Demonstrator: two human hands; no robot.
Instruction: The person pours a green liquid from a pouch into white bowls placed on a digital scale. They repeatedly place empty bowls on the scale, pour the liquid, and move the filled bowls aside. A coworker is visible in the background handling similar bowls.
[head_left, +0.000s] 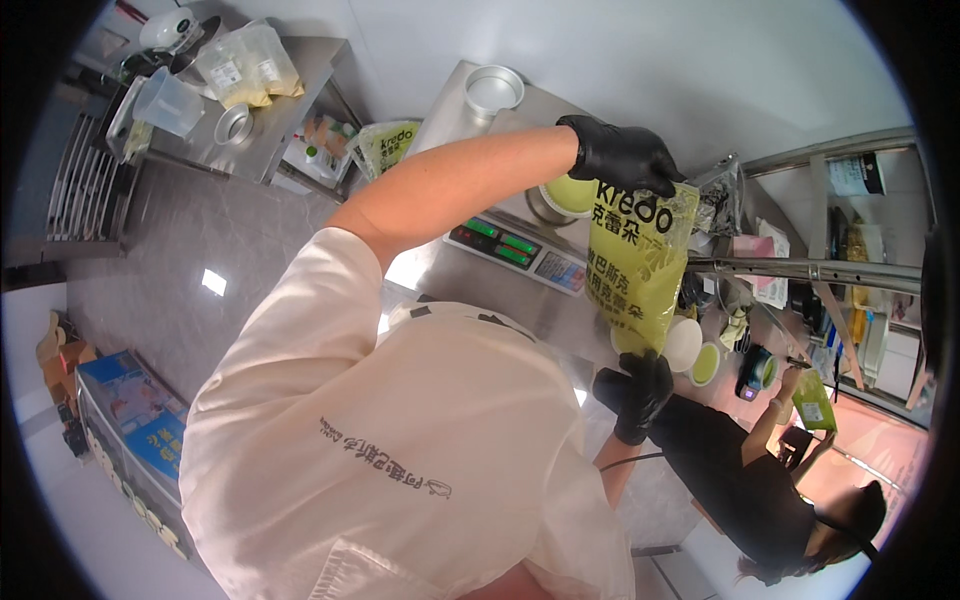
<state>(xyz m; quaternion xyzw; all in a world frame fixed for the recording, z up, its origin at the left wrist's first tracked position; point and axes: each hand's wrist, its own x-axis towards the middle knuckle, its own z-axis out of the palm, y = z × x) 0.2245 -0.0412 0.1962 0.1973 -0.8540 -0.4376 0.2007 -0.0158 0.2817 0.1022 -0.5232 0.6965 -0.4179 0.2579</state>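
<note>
A clear plastic bag of yellow-green filling (637, 255), printed with large dark lettering, hangs stretched between my gloved hands. My left hand (624, 156), in a black glove, grips its wide upper edge. At the narrow lower end, my right hand (643, 394), also black-gloved, closes around the plastic. Behind the bag, a digital scale (517, 251) with lit green displays stands on the steel table (465, 292). Partly hidden by the bag and my left arm, a round pan holding green filling (568, 196) is at the scale's far side; whether it rests on the scale I cannot tell.
An empty round metal pan (493, 90) sits at the table's back. Right of the bag are white lids (682, 343), a green-filled cup (705, 364) and a metal shelf rail (810, 270). A co-worker in black (720, 442) holds another green bag (814, 401). Left stands a side table (202, 154).
</note>
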